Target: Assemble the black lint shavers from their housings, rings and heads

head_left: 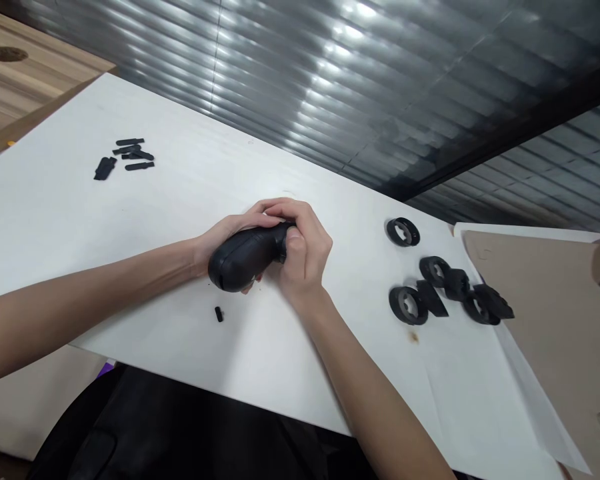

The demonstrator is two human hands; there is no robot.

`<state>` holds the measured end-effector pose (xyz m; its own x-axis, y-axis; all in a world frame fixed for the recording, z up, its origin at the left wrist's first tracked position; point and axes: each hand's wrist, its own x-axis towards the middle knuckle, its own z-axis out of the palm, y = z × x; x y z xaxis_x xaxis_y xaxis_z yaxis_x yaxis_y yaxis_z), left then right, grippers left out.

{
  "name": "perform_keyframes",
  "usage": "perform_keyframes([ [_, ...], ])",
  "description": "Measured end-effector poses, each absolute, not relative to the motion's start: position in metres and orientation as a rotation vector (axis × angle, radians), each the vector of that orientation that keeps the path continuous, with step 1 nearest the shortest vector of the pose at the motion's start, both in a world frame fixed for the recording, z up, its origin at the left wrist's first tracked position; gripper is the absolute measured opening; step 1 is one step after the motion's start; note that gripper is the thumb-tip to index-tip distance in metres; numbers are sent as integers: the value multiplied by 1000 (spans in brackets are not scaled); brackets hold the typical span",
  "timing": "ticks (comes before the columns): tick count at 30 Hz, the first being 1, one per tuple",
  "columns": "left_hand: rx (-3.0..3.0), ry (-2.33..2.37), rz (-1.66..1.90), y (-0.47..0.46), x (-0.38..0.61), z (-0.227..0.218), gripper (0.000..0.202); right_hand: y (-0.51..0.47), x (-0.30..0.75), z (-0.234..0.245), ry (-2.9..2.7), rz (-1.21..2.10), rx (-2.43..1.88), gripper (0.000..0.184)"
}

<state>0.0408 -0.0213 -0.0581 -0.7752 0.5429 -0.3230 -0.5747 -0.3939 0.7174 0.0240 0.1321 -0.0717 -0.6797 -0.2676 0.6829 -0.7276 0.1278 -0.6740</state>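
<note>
Device (245,259), black and rounded, is in both hands over the middle of the desk (280,360), nearer its front edge than its far left corner; I cannot tell whether its underside touches the surface. The left hand (226,235) is closed on it from the far side, with fingertips showing beneath. The right hand (307,248) is clamped around the narrower end, its thumb bent against the casing and its fingers curled over the top.

Just in front of the device, toward the front edge, lies 1 small black piece (219,314). Near the far left corner sits a loose group of flat black strips (139,155), some overlapping. Toward the right edge are 4 black rings (403,222): 1 stands apart near the far edge, and the other 3 lie closer to the front among 3 dark blocky pieces (433,298). A brownish stain (413,337) marks the surface below them.

Beyond the right edge spreads a brown sheet (540,320); past the far edge rises a ribbed metal wall (260,60). Wooden boards (45,70) show beyond the far left corner.
</note>
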Motion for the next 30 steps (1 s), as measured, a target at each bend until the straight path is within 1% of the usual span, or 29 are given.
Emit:
perform_keyframes([
  [4, -52, 1119, 2184, -21, 40, -60, 38, 133, 22, -74, -2006, 1533, 978, 29],
  [8, -59, 1062, 2177, -22, 39, -62, 39, 134, 23, -77, -2046, 1629, 936, 30],
  [10, -42, 1044, 2187, -22, 38, -63, 43, 134, 23, -79, -2057, 1687, 883, 30],
  [14, 19, 1067, 2235, -22, 38, -63, 59, 136, 21, -86, -2027, 1776, 804, 26],
  [16, 26, 1100, 2231, -23, 37, -63, 65, 136, 19, -87, -2032, 1763, 795, 26],
  [20, 68, 1178, 2253, -26, 37, -62, 68, 136, 18, -86, -2047, 1652, 753, 26],
  [23, 53, 1236, 2280, -28, 38, -61, 73, 136, 19, -84, -2079, 1658, 696, 31],
  [27, -19, 1332, 2340, -29, 38, -59, 77, 135, 21, -83, -2123, 1744, 585, 37],
  [30, -33, 1498, 2420, -32, 37, -61, 77, 135, 20, -86, -2115, 1862, 509, 45],
])
